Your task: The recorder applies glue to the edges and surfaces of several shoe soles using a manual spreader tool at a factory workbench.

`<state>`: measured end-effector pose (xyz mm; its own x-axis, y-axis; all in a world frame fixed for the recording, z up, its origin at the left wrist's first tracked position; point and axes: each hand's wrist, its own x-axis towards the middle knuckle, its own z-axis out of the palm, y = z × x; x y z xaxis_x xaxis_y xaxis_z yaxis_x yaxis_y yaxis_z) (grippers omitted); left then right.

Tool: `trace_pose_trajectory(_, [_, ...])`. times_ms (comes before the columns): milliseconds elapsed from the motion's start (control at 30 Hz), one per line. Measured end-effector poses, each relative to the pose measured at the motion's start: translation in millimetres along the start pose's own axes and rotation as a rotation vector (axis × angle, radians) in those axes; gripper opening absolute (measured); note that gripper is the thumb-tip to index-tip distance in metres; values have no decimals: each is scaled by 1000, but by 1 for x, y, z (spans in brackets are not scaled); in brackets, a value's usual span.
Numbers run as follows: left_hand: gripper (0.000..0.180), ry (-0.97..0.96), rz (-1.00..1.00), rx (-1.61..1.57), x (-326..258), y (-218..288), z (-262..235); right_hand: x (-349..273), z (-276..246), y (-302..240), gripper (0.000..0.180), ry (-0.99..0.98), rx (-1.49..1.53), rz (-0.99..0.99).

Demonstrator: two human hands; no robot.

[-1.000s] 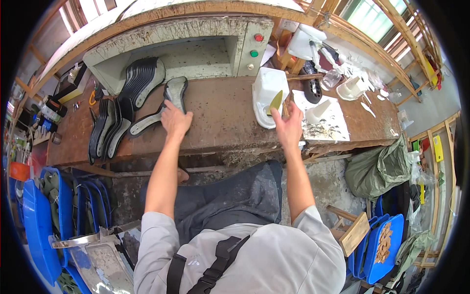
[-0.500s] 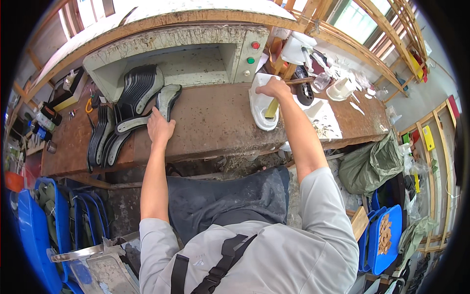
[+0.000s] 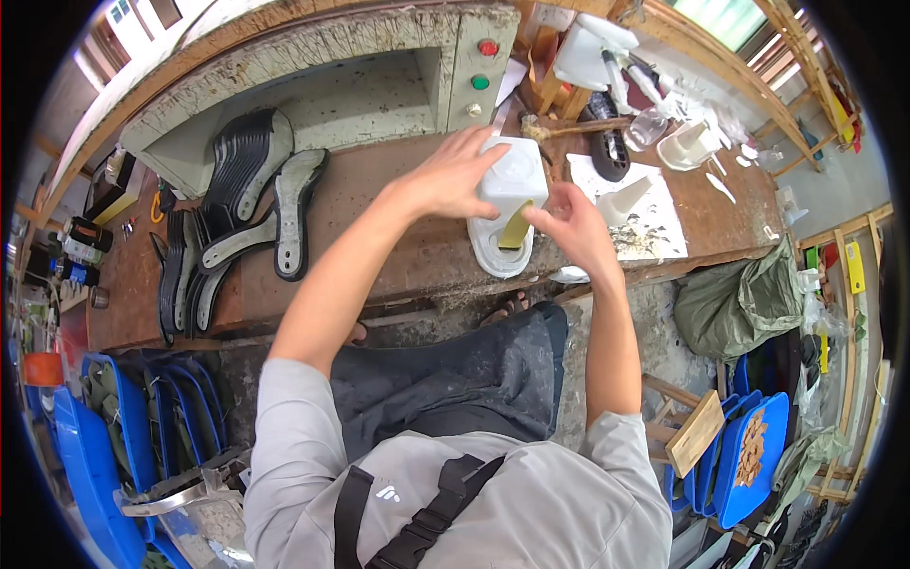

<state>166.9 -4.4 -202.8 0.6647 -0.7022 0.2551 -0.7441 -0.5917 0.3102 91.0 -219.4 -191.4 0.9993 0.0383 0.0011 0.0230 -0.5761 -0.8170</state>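
Observation:
A white plastic container (image 3: 517, 175) with a cut-open front stands near the bench's front edge. A flat yellow-green strip (image 3: 515, 230) leans in its opening; its lower end is hidden. My left hand (image 3: 444, 178) is spread at the container's left side, thumb and fingers apart. At the right side is my right hand (image 3: 576, 226), its thumb pointing at the strip and apart from the index finger; I cannot tell whether it touches. Two grey, black-edged shoe soles, one lengthwise (image 3: 292, 213) and one crosswise (image 3: 237, 242), lie left of my hands, beside a fanned stack of soles (image 3: 248, 156).
More soles (image 3: 185, 270) stand on edge at the left. Behind is a grey metal box (image 3: 284, 76) with red and green buttons. To the right are a stained white sheet (image 3: 654, 237), a hammer (image 3: 578, 124) and a black shoe form (image 3: 607, 147). Blue bins (image 3: 95, 455) stand below.
My left hand has left the soles and moved right to the container. My right hand has come down from the container's top to its right side.

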Motion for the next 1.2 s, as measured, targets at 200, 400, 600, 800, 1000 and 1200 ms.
trace_pose_trajectory(200, [112,-426,-39,139,78,14,5,-6,25,39,34,70,-136,-211])
trace_pose_trajectory(400, [106,-246,-228,-81,51,14,-5,-12,-4,38,19,48,141,-114])
trace_pose_trajectory(600, [106,-46,-549,-600,-3,31,-30,-8,-47,-52,23,4,4,-237])
trace_pose_trajectory(800, [98,46,-600,-1172,-43,49,-19,6,-48,-104,26,-331,-259,-235])
trace_pose_trajectory(1000, [95,149,-626,-1496,-68,57,-1,-1,-31,-134,35,-353,-425,-280])
trace_pose_trajectory(1200, [96,246,-709,-1436,-75,55,-4,-96,-34,-104,41,137,-501,-291])
